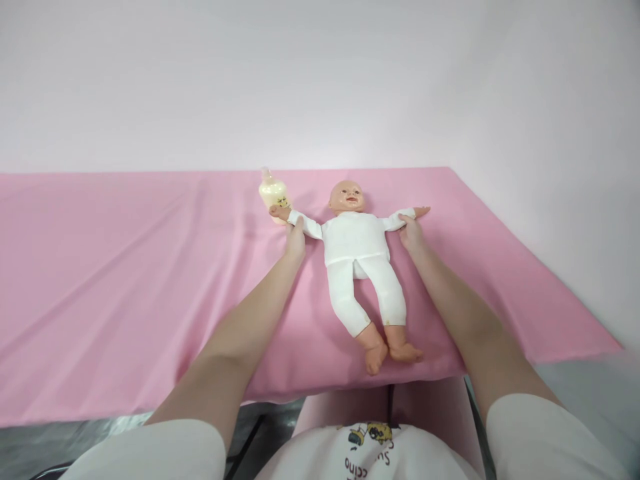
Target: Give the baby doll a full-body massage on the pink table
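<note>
A baby doll (356, 239) in a white cloth body lies on its back on the pink cloth, head away from me and bare feet toward me. Both its arms are stretched out sideways. My left hand (296, 239) is closed around the doll's arm on the left, near the wrist. On the other side, my right hand (411, 231) grips the doll's other forearm, thumb on top. Behind the doll's left-side hand stands a pale yellow bottle (274, 192) with a narrow top, its lower part partly covered by that small hand.
The pink cloth (125, 287) covers the table, with soft folds on the left. A white wall (320, 80) rises behind the far edge. The table's near edge runs just beyond my lap, and its right edge slants away.
</note>
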Demonstrator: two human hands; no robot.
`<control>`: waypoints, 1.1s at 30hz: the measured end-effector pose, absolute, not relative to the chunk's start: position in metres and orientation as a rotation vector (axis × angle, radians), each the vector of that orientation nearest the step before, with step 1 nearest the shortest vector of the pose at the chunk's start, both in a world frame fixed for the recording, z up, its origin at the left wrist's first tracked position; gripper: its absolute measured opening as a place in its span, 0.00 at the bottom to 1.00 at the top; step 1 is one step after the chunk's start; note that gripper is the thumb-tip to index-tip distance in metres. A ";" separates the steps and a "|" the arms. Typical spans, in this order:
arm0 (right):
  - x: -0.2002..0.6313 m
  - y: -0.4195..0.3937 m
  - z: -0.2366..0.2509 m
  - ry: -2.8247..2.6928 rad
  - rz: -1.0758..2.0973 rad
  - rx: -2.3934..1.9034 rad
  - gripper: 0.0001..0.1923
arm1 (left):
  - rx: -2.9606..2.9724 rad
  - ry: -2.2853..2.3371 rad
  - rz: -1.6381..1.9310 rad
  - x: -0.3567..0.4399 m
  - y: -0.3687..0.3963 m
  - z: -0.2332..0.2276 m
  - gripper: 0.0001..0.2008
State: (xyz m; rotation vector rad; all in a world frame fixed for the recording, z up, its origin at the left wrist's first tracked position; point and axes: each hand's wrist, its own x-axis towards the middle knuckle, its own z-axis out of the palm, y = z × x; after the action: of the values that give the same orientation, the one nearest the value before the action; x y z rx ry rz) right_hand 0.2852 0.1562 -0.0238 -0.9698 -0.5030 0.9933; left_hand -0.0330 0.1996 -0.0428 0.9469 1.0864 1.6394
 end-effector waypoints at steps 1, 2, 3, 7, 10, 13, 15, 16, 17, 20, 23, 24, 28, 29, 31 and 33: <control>0.285 0.155 -0.024 -0.559 0.934 -0.986 0.18 | 0.957 1.112 1.640 -0.033 0.198 -0.042 0.15; 0.285 0.154 -0.023 -0.631 0.850 -0.997 0.22 | 0.979 1.139 1.647 -0.033 0.196 -0.040 0.16; 0.285 0.153 -0.022 -0.713 0.752 -1.003 0.28 | 1.026 1.156 1.663 -0.032 0.193 -0.038 0.17; 0.283 0.152 -0.016 -1.074 0.528 -1.001 0.40 | 1.379 1.101 1.728 -0.030 0.182 -0.031 0.25; 0.278 0.152 -0.016 -1.174 0.559 -0.997 0.37 | 1.549 1.061 1.682 -0.027 0.177 -0.029 0.29; 0.271 0.149 -0.021 -1.257 0.580 -1.016 0.29 | 1.743 0.988 1.446 -0.024 0.175 -0.030 0.30; 0.266 0.146 -0.024 -1.437 0.560 -1.051 0.24 | 1.907 0.915 1.272 -0.022 0.176 -0.030 0.28; 0.264 0.145 -0.026 -1.536 0.538 -1.067 0.23 | 1.975 0.886 1.221 -0.021 0.176 -0.031 0.27; 0.262 0.145 -0.027 -1.618 0.509 -1.079 0.23 | 2.024 0.868 1.198 -0.021 0.177 -0.031 0.26; 0.261 0.145 -0.030 -1.725 0.422 -1.087 0.28 | 2.071 0.857 1.200 -0.021 0.177 -0.029 0.25; 0.263 0.147 -0.031 -1.731 0.396 -1.095 0.29 | 2.074 0.842 1.199 -0.020 0.174 -0.024 0.24; 0.263 0.148 -0.031 -1.727 0.397 -1.098 0.28 | 2.067 0.828 1.201 -0.019 0.172 -0.022 0.24; 0.260 0.145 -0.029 -1.682 0.444 -1.093 0.26 | 1.942 0.787 1.218 -0.016 0.168 -0.020 0.24; 0.259 0.145 -0.027 -1.653 0.473 -1.085 0.25 | 1.867 0.798 1.232 -0.016 0.170 -0.022 0.25; 0.257 0.143 -0.023 -1.560 0.558 -1.057 0.25 | 1.685 0.846 1.283 -0.017 0.175 -0.028 0.26; 0.258 0.144 -0.019 -1.431 0.650 -1.027 0.25 | 1.532 0.899 1.381 -0.021 0.183 -0.035 0.25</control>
State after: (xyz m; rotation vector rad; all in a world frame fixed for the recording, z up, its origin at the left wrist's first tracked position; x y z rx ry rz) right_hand 0.2583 0.1441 -0.0194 -1.0273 -1.4309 0.6499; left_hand -0.0208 0.1828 -0.0354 1.5316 0.8992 1.3808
